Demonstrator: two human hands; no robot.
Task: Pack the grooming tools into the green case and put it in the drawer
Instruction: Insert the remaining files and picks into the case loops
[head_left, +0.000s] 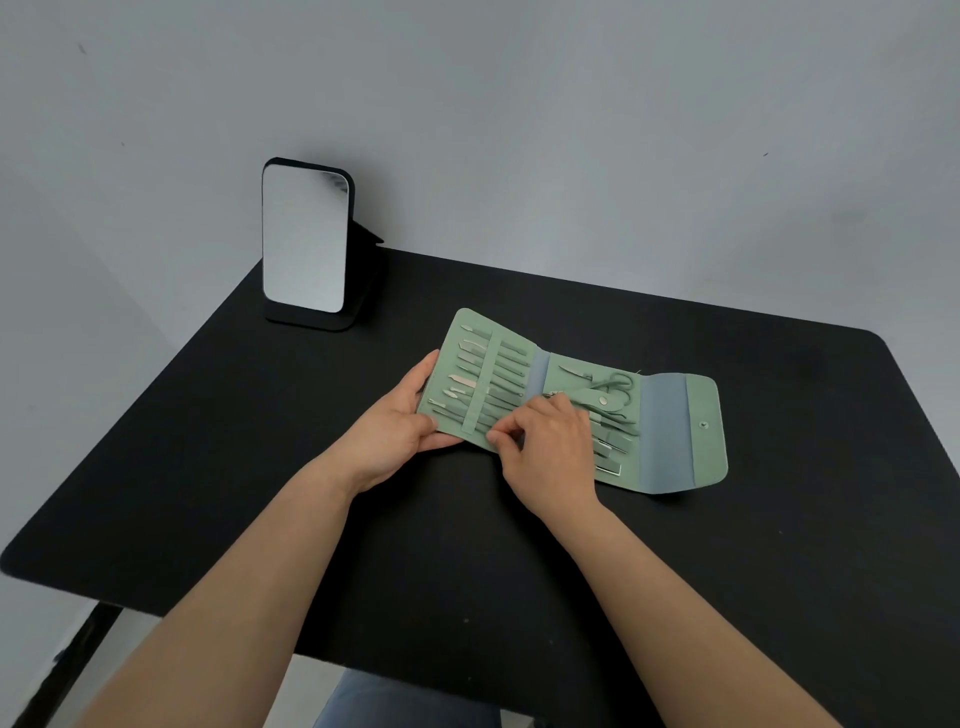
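A green case lies unfolded on a black table, a little right of the table's middle, its inner side facing up. Its left panel is lifted slightly off the tabletop and carries a row of slim grooming tools tucked under a vertical strap; the middle panel holds a pair of scissors and several more tools, some hidden under the person's fingers. At the far right the closing flap lies flat, with a small snap button on it. The left hand grips the left edge of the case, thumb on the inner side and fingers curled beneath it, raising that panel. The right hand rests on the near edge near the fold between the left and middle panels, thumb and forefinger pinched together at the end of a tool there; which tool it is cannot be made out. A black-framed mirror stands upright at the table's far left corner, well apart from the case. A grey wall rises behind the table.
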